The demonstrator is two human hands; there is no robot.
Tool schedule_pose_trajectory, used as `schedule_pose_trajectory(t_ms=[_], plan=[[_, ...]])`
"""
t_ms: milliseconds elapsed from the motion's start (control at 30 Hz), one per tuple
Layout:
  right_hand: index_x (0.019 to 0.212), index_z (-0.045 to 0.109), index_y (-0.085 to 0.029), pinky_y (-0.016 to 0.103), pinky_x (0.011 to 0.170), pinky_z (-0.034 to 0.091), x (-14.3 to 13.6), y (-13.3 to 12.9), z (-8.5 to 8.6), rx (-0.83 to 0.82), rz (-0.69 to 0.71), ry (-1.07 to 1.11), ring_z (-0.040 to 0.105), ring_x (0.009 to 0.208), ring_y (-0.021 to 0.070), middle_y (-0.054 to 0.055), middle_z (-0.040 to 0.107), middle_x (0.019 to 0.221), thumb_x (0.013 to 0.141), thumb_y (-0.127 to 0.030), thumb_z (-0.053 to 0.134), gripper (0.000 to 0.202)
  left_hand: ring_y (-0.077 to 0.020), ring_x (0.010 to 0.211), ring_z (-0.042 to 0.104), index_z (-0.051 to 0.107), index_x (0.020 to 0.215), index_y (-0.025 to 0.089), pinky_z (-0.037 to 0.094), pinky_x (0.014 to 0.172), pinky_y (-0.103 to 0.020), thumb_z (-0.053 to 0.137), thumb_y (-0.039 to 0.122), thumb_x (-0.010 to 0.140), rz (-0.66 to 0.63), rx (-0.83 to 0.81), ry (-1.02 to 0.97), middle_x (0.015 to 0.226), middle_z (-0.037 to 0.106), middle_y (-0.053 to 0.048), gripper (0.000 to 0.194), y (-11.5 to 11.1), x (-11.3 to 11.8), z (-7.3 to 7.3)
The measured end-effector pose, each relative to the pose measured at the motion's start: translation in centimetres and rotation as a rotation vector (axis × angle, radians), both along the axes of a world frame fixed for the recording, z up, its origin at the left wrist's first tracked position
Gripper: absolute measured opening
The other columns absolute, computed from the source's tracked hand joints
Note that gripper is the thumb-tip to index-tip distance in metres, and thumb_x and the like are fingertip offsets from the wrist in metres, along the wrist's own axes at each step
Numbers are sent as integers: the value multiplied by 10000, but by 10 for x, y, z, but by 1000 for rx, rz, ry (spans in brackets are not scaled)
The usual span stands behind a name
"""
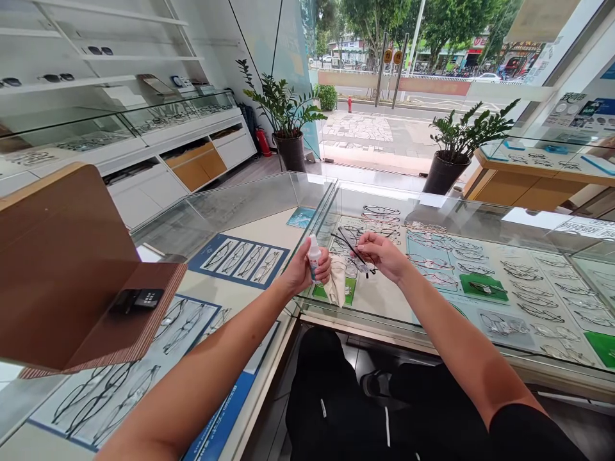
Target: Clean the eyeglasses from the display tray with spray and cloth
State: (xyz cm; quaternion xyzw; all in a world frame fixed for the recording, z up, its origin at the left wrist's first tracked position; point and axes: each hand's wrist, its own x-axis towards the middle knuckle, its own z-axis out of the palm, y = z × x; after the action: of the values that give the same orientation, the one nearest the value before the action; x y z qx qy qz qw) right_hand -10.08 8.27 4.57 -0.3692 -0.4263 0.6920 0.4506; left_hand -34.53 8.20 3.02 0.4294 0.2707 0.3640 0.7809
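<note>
Basically, left hand (pixel 317 266) fingers curled round a small white bottle (pixel 314 256), bottle upright, white top up. Pale cloth (pixel 337 282) hangs just below and beside those fingers; can't tell exactly how it's gripped. Right hand (pixel 382 253) fingertips bunched, pinching dark-framed glasses (pixel 350 244) at one side; clear lens part faces the bottle, dark arms stick out at a slant. Bottle and glasses near each other, apart, both above the display case (pixel 389 291)

Step in hand, my read: both items held ready, close together, no contact between them. Next move probably calls for a firm light pinch on the thin frame, bottle top pointed at the lens, cloth kept within reach

Further out: rows of frames (pixel 535 294) inside the case under the right arm, green card (pixel 483 287) among them. Left of the left hand, blue-edged tray (pixel 239 259) with more eyewear in the other case. Brown folding stand (pixel 52 256) on far left, dark device (pixel 139 299) on its base. Beyond, two potted plants (pixel 291 102) near the glass front, street outside
</note>
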Motion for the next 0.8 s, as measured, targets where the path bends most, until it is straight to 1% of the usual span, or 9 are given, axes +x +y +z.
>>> schedule_pose_trajectory(t_ms=[67, 100, 167, 267, 367, 467, 567, 667, 800], plan=[[869, 702, -214, 291, 785, 516, -1, -1, 0, 21, 44, -18, 766, 941, 203, 28, 791, 896, 685, -363, 937, 334, -85, 452, 361, 492, 692, 209, 361, 476, -237, 857, 714, 752, 61, 3, 57, 525, 402, 67, 626, -2, 5, -1], [896, 720, -216, 312, 831, 528, -1, -2, 0, 40, 72, -35, 760, 960, 205, 43, 809, 956, 705, -371, 925, 320, -77, 454, 353, 503, 723, 208, 353, 472, -224, 909, 626, 740, 89, 4, 96, 526, 397, 81, 583, -4, 7, -2], [958, 752, -220, 331, 882, 528, -2, -4, 0, 92, 126, -79, 744, 988, 201, 58, 819, 1054, 747, -375, 894, 298, -67, 450, 337, 553, 796, 202, 341, 468, -207, 949, 523, 731, 127, 13, 171, 517, 377, 103, 514, -5, 10, -3], [1021, 779, -226, 322, 879, 516, -3, -5, -1, 166, 172, -141, 729, 1027, 200, 57, 809, 1106, 800, -360, 852, 269, -64, 446, 344, 605, 886, 187, 343, 468, -201, 934, 522, 745, 141, 34, 218, 514, 368, 115, 490, -5, 12, -4], [1034, 787, -230, 332, 878, 514, -4, -6, -1, 208, 179, -168, 722, 1058, 218, 65, 806, 1128, 831, -363, 825, 246, -61, 437, 342, 562, 862, 200, 340, 455, -200, 914, 542, 755, 159, 38, 196, 525, 374, 116, 503, -5, 12, -5], [1024, 791, -232, 341, 872, 516, -5, -6, -2, 235, 154, -184, 705, 1042, 220, 71, 811, 1125, 838, -369, 809, 232, -60, 434, 337, 515, 841, 212, 337, 446, -197, 897, 557, 776, 176, 34, 169, 535, 379, 116, 519, -4, 13, -6], [1018, 792, -232, 347, 876, 518, -5, -6, -2, 244, 129, -201, 689, 1033, 220, 69, 817, 1111, 829, -364, 798, 231, -60, 434, 341, 525, 844, 208, 333, 444, -194, 907, 564, 763, 193, 27, 166, 528, 381, 116, 528, -4, 13, -5], [1020, 793, -231, 357, 900, 521, -5, -6, -1, 251, 118, -219, 694, 1028, 221, 68, 820, 1101, 827, -351, 792, 228, -60, 445, 341, 567, 854, 193, 338, 454, -196, 938, 525, 737, 200, 31, 183, 514, 391, 112, 511, -5, 13, -4], [1019, 797, -234, 374, 965, 526, -5, -7, 0, 270, 133, -232, 709, 1068, 227, 66, 817, 1113, 847, -336, 776, 200, -60, 453, 348, 594, 863, 188, 340, 466, -201, 949, 470, 736, 198, 25, 200, 517, 405, 105, 472, -6, 12, -4]])
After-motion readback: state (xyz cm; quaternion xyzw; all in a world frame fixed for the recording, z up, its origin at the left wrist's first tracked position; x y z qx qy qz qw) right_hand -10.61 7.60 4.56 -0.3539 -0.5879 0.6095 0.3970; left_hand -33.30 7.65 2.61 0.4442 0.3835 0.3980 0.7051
